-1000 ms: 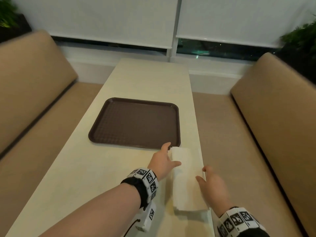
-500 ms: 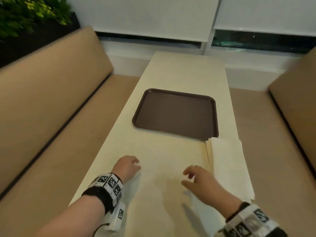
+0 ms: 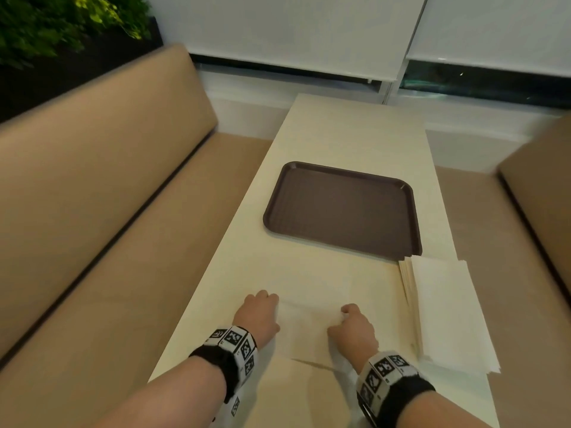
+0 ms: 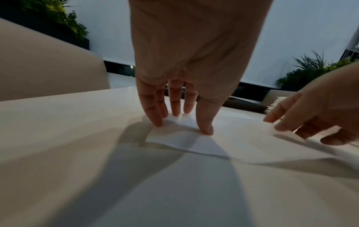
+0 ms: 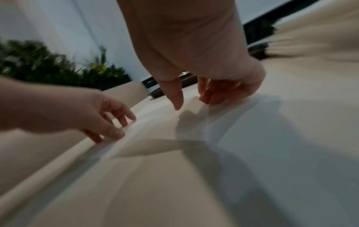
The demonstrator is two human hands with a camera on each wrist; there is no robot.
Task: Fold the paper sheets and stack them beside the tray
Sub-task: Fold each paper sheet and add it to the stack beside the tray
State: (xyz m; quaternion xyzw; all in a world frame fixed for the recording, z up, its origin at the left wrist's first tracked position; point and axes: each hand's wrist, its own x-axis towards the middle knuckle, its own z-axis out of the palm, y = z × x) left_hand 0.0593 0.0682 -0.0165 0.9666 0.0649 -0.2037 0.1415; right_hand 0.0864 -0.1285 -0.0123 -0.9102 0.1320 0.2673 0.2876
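Paper lies in two places near the brown tray [image 3: 341, 211] on the long cream desk [image 3: 355, 134]. A single flat sheet [image 3: 309, 332] sits on the near side of the tray, well apart from it, between the person's two hands. The folded stack [image 3: 445, 313] lies just beside the tray's near right corner, its far left corner about touching the tray's rim and its right edge reaching the desk's right edge.

The left hand [image 3: 258, 316] rests at the sheet's left edge. Its grip is wide: in the left wrist view its fingers [image 4: 155, 113] are straight, tips pressing down on the sheet's near left corner [image 4: 184, 141]. The right hand [image 3: 353, 329] is over the right part of the sheet, on the tray's near side and left of the stack. Its fingers [image 5: 211, 96] are loosely curled, the tips down at the paper and the thumb apart from them; the blur in the right wrist view hides whether they pinch an edge, so I cannot tell its grip.

Tan benches [image 3: 102, 193] flank the desk, with green plants [image 3: 61, 23] behind the left one.
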